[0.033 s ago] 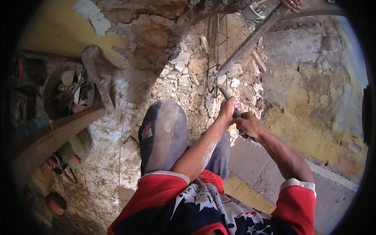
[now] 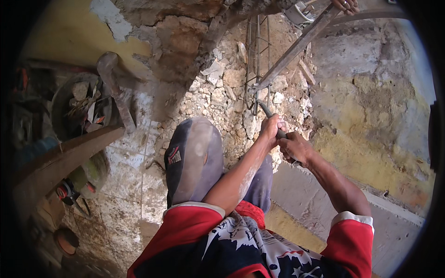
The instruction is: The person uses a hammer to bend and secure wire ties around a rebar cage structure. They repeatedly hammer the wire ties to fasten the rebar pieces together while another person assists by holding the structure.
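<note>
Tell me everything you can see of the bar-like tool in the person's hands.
The bar-like tool is slim, rod-shaped and dull grey-green, perhaps metal, bending slightly toward its far end. It slants from upper left to lower right above the rubble. The left hand grips it farther out, the right hand nearer the body, together hiding much of it. Its far tip shows beside the rebar cage; whether they touch is unclear.

The pale, dirt-stained floor [image 2: 121, 173] spreads at left; broken stones [image 2: 218, 97] lie thickly on brown soil [image 2: 283, 37] beside it.
</note>
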The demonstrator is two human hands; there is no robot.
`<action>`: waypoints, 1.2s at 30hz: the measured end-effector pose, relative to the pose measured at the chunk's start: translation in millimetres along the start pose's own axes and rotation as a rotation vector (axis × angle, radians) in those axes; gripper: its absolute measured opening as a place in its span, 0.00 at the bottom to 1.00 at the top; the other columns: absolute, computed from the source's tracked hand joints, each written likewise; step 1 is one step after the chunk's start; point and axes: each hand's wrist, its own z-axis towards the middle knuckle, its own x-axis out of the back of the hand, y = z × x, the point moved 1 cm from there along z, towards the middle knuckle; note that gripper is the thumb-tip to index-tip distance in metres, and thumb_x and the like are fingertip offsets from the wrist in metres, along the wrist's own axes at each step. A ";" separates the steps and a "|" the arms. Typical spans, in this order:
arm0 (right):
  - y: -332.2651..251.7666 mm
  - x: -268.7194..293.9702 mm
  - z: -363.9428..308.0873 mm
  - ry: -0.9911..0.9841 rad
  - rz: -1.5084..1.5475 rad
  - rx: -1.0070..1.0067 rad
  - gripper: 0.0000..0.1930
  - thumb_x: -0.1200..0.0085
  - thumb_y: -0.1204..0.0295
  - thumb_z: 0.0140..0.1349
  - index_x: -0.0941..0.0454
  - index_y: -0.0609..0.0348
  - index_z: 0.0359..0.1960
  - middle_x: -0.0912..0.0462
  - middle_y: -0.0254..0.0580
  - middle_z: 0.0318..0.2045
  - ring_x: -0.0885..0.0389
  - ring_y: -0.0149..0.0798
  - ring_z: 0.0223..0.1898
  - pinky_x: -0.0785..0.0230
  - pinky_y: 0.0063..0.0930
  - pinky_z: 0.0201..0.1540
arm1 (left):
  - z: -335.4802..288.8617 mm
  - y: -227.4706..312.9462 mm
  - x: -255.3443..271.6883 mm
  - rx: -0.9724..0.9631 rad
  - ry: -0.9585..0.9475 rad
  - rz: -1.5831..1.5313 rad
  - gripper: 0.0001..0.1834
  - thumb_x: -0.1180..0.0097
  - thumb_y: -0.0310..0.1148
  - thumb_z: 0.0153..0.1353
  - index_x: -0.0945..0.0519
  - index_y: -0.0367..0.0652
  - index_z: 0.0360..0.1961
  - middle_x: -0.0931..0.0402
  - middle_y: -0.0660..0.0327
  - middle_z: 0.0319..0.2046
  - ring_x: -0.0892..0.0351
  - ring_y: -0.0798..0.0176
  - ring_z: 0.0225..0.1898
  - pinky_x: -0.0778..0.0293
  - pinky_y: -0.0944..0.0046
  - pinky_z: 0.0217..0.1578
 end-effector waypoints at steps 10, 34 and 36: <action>3.8 -5.9 -4.0 0.012 0.000 0.068 0.14 0.48 0.67 0.63 0.28 0.59 0.21 0.29 0.35 0.15 0.31 0.31 0.14 0.39 0.30 0.16 | 1.6 -5.0 11.4 -0.041 -0.063 0.016 0.13 0.51 0.27 0.63 0.37 0.49 0.21 0.39 0.69 0.17 0.37 0.69 0.18 0.32 0.66 0.22; -4.5 25.8 5.0 -0.033 -0.090 0.042 0.16 0.49 0.66 0.63 0.24 0.61 0.20 0.29 0.36 0.14 0.30 0.31 0.14 0.40 0.30 0.16 | -0.6 -7.3 -19.1 -0.122 -0.021 -0.052 0.13 0.49 0.30 0.67 0.34 0.48 0.23 0.37 0.69 0.18 0.36 0.70 0.17 0.30 0.66 0.21; -2.8 24.8 4.5 -0.041 -0.079 0.039 0.15 0.50 0.66 0.63 0.24 0.62 0.21 0.29 0.36 0.14 0.31 0.31 0.14 0.41 0.31 0.17 | 2.3 -8.3 -16.0 -0.123 -0.017 -0.055 0.13 0.48 0.31 0.66 0.33 0.47 0.23 0.36 0.69 0.18 0.36 0.71 0.17 0.30 0.66 0.21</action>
